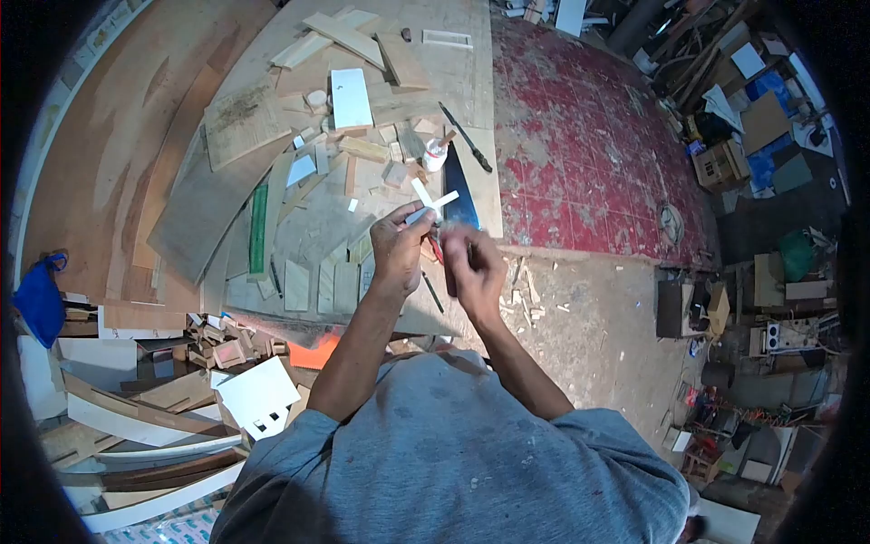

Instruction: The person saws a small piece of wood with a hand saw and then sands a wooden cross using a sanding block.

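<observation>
My left hand (399, 247) pinches a small white piece (436, 201) with several thin arms, held above the front right part of the wooden worktable (308, 218). Close beside it on the right is my right hand (476, 263), its fingers curled and partly smeared by motion; whether anything is between them cannot be made out. Something red (437, 250) shows between the two hands. Just beyond the hands stand a small white bottle (434, 156) and a saw with a dark blue blade (460, 192).
Wood offcuts (365, 148), a white block (351, 98) and a green strip (258, 231) lie on the table. A thin dark-handled tool (466, 138) rests near its right edge. Scrap boards (145, 408) are piled at lower left; a cardboard box (721, 167) sits at right.
</observation>
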Demonstrator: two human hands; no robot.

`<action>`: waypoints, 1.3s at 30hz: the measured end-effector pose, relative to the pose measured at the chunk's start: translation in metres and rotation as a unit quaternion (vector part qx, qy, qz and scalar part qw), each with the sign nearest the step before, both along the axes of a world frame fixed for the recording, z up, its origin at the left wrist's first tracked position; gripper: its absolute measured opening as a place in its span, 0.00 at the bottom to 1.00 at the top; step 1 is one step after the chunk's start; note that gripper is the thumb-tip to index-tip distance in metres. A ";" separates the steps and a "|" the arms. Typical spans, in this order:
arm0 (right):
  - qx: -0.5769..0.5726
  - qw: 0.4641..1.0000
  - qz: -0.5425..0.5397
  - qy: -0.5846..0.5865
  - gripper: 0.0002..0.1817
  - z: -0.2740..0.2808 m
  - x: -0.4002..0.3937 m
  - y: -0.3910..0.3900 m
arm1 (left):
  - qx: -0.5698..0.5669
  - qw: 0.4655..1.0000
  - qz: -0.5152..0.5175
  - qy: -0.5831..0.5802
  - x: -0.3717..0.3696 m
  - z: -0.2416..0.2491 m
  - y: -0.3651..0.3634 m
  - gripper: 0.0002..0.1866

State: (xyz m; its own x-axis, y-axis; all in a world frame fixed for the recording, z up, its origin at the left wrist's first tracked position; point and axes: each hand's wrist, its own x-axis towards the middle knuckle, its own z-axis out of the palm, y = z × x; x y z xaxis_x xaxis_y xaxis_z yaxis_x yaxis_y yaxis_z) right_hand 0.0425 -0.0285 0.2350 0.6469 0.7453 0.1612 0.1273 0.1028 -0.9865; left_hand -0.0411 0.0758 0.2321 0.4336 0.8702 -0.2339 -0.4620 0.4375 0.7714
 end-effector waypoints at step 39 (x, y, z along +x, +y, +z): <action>0.127 0.990 -0.035 0.055 0.23 -0.001 0.038 -0.003 | -0.042 0.981 -0.182 -0.049 -0.003 0.026 -0.019 0.07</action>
